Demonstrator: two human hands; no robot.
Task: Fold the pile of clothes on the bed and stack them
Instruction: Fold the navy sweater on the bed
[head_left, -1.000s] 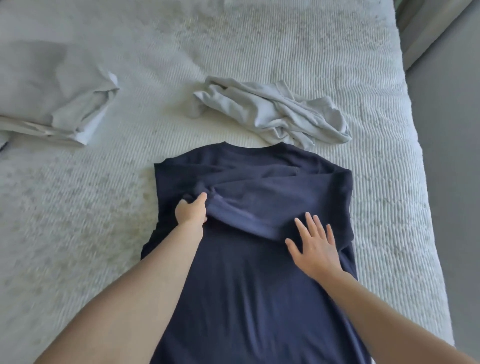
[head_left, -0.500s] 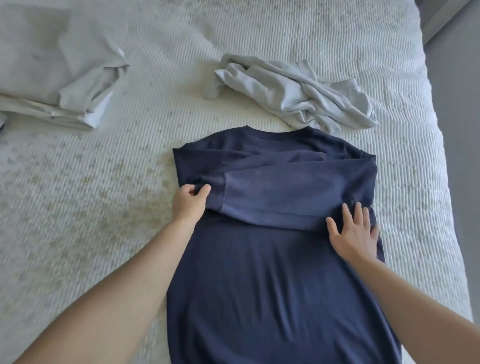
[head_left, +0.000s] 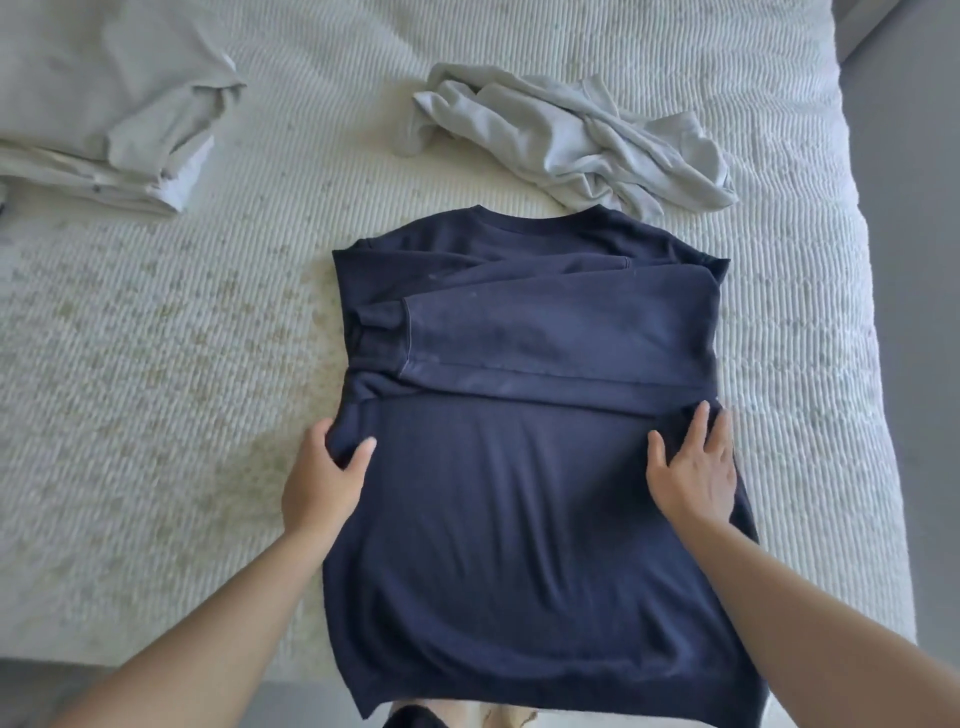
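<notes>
The bed (head_left: 182, 338), covered in a white ribbed spread, carries three lots of clothing; nothing that holds things like a basket or box is in view. One navy sweatshirt (head_left: 524, 519) lies flat near the front edge of the bed, neck pointing away from the person, both sleeves folded across the chest so that one cuffed sleeve lies over the other. Its hem hangs a little past the mattress edge.

The left hand (head_left: 324, 475) is at the sweatshirt's left side seam, just below the folded sleeves. Its thumb lies on top of the fabric and the fingers curl under the edge, so it pinches a fold of the navy cloth. The right hand (head_left: 693, 467) lies palm down on the right side of the sweatshirt, fingers spread and pointing away, pressing the cloth flat without closing on anything. Both forearms reach in from the bottom corners of the view.

Beyond the neck, just touching it, lies one crumpled pale grey garment (head_left: 571, 137). At the far left sits one stack of folded pale clothes (head_left: 104, 114), well apart from the sweatshirt.
</notes>
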